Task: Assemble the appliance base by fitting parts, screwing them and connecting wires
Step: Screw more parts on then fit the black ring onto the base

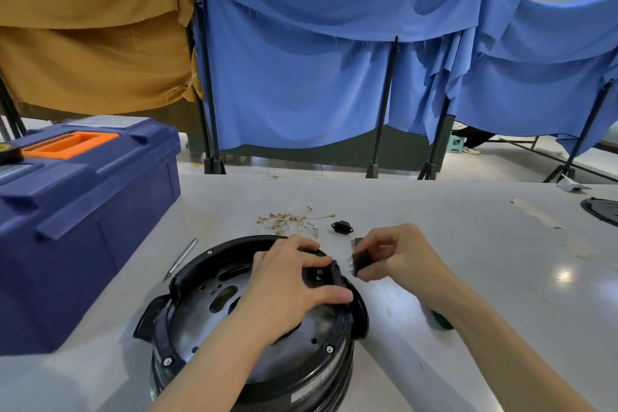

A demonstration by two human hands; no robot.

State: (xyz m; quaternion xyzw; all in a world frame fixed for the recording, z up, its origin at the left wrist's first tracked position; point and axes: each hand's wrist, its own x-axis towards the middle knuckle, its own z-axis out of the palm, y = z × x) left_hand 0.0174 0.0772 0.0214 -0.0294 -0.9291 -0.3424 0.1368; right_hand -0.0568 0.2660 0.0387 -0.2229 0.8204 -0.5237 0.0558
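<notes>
The round black appliance base (207, 298) lies bottom-up on the table, its metal plate with holes showing inside. My left hand (287, 281) rests on its right rim, thumb and fingers gripping a black terminal block (322, 276) seated there. Just to the right, my right hand (398, 252) pinches a small black switch part (362, 261) with metal pins, held slightly above the table beside the rim. A bundle of white wires with brass terminals (287, 221) lies behind the base. A small black socket part (342, 227) sits next to the wires.
A dark blue toolbox (77, 217) with an orange handle stands at the left. A screwdriver or pen (182, 257) lies between toolbox and base. A green handle (441, 319) peeks from under my right forearm. A black disc (602, 209) sits at the far right edge. Blue and tan cloth screens hang behind.
</notes>
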